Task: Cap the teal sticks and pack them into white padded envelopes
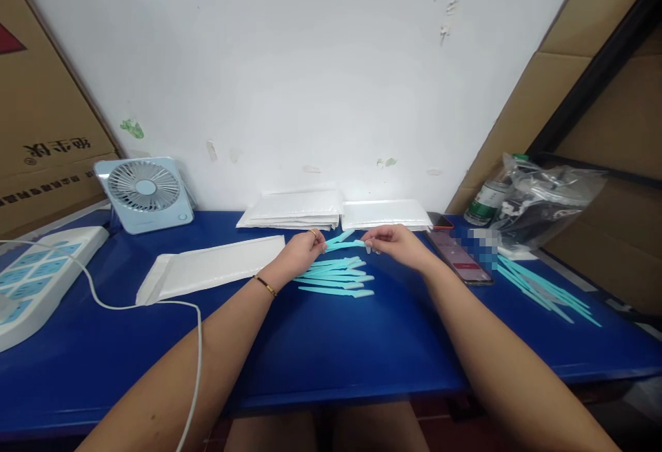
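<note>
My left hand (303, 250) and my right hand (396, 241) meet above the blue table (331, 341), both pinching thin turquoise plastic sticks (345, 241) between their fingertips. Just below the hands, a row of several more turquoise sticks (336, 278) lies side by side on the table. My left wrist carries a thin bracelet, and a ring sits on one finger.
White padded envelopes lie left of the hands (212, 266) and stacked by the wall (294, 209) (385, 214). A phone (460, 259) and another pile of turquoise sticks (543, 290) lie right. A small fan (145, 193), white cable (129, 303), plastic bag (543, 203) and cardboard boxes surround.
</note>
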A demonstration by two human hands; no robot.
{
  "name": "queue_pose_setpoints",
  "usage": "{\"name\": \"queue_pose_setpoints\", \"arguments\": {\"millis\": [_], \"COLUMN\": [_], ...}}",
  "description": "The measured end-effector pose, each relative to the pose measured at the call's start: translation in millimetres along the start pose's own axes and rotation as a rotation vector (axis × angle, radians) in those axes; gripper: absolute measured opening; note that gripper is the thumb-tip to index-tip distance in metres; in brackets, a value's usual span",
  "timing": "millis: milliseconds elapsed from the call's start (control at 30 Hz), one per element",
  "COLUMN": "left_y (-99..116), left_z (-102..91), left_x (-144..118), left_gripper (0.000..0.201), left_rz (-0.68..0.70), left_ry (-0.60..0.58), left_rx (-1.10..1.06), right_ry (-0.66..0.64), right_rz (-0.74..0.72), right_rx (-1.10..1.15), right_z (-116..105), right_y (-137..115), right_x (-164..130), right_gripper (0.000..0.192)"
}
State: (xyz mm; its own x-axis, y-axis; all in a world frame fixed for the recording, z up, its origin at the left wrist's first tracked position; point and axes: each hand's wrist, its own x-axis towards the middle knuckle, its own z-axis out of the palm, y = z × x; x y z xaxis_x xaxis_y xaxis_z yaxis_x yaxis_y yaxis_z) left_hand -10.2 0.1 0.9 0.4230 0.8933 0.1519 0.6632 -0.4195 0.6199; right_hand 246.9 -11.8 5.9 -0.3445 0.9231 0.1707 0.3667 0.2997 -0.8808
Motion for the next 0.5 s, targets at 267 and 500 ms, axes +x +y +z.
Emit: {"name": "queue_pose_setpoints", "arguments": {"millis": [267,500], "left_y": [11,2], "left_z": [-4.0,1.3], "left_x": [-12,-5], "left_gripper": [0.029,0.015], "left_rz": [0.054,0.052], "left_ry": [-0.192,-0.096], "left_rx": [0.073,0.315], "right_ry": [0.175,0.118], "right_rz": [0.091,0.204], "right_rx": [-0.616,-0.755], "right_z": [-8,-2], "right_y": [18,28], "right_x": [5,9], "right_gripper": [0.015,0.009]}}
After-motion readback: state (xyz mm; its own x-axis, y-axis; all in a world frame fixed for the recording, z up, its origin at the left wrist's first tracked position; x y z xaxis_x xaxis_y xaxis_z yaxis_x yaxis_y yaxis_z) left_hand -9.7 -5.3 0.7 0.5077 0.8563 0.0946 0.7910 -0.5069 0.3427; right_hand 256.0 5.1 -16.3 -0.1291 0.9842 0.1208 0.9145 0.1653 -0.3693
